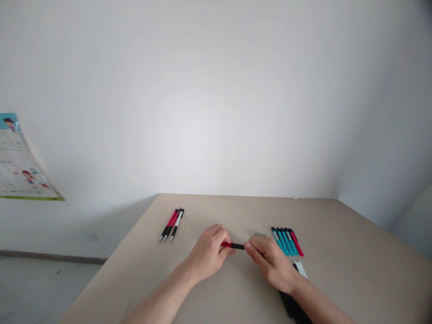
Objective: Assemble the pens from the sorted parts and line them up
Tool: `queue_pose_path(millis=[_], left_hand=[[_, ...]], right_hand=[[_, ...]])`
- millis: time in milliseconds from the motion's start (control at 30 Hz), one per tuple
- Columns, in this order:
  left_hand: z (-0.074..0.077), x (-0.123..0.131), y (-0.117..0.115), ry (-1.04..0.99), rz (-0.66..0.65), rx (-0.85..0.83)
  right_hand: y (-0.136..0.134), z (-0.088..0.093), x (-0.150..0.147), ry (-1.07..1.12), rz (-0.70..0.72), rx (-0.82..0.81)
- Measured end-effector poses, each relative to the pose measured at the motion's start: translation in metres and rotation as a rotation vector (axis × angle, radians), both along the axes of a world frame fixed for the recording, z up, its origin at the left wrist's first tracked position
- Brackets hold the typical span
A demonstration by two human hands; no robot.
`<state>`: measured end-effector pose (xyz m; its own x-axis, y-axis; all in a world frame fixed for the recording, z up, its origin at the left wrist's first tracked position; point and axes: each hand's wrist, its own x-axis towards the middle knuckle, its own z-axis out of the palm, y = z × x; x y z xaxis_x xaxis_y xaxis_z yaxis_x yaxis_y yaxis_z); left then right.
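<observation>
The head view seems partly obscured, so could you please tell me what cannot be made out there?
All in the head view:
Red-and-black pen: ends hidden by the left hand and right hand.
Grey pieces: lower parts behind the right hand.
Black item: partly behind the right forearm, cut off by the bottom edge.
Poster: cut off by the left edge; print too small.

A pale wall (216,99) stands behind the far edge of the counter (357,256); a side wall (401,148) runs past its far right corner. Beyond the left edge hangs a poster (16,157) with cartoon figures and a green bottom strip. Below it, a dark baseboard (50,257) meets the grey floor (40,288). A small white speck (295,198) sits at the far edge.
</observation>
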<state>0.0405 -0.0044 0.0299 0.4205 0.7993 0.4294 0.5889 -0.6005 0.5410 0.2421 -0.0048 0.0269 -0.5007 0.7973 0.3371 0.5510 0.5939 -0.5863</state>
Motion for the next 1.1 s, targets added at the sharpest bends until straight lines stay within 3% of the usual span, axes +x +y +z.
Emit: queue_pose_path(millis=[100, 167, 267, 433, 567, 700, 1100], left_hand=[[-0.001, -0.001, 0.004, -0.009, 0.057, 0.019], [-0.003, -0.004, 0.010, -0.081, 0.186, 0.008], [-0.007, -0.010, 0.022, -0.383, 0.309, -0.154], [-0.007, -0.007, 0.023, -0.987, 0.067, -0.526], [0.002, 0.003, 0.011, -1.252, -0.066, -0.576], [0.008, 0.005, 0.005, -1.211, -0.057, -0.593], [0.005, 0.002, 0.006, -1.049, -0.132, -0.651]], right_hand=[[0.003, -0.002, 0.004, 0.058, -0.049, 0.013], [0.007, -0.003, 0.009, 0.147, -0.132, -0.005], [0.014, -0.005, 0.018, 0.284, -0.238, -0.075], [0.012, 0.000, 0.018, 0.245, -0.158, -0.125], [-0.001, 0.006, 0.004, 0.082, 0.036, -0.155], [-0.009, 0.008, -0.004, -0.024, 0.166, -0.249], [-0.007, 0.005, -0.001, 0.017, 0.122, -0.208]])
